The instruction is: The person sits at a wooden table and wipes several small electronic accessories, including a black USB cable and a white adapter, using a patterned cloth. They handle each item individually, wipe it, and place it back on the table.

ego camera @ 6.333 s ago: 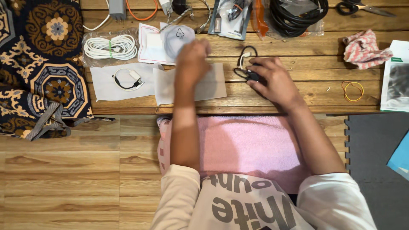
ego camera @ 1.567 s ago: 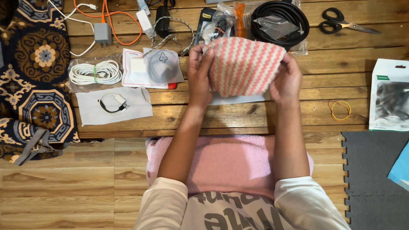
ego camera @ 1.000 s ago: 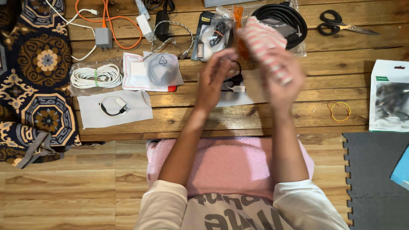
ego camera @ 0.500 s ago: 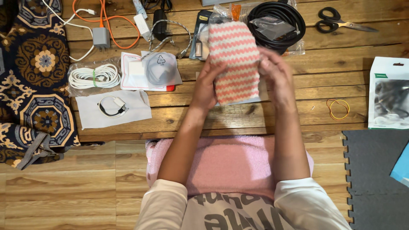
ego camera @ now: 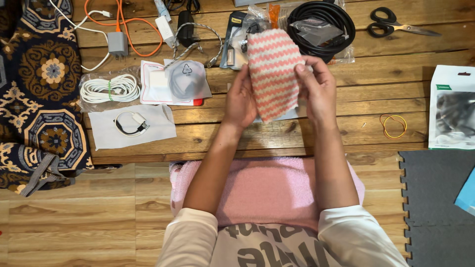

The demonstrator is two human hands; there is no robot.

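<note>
Head view: left hand (ego camera: 241, 99), right hand (ego camera: 316, 89) each grip folded pink-white zigzag cloth (ego camera: 273, 71), fingers clenched on edges.

- Both forearms bare, reaching forward, converging toward centre.
- Left hand (ego camera: 241, 99): raised, palm facing inward, fingers extended upward, thumb in a pinch grip.
- Right hand (ego camera: 319, 89): level with the left, palm inward, fingers curled in, thumb pressing.
- Hands near each other, not touching.
</note>
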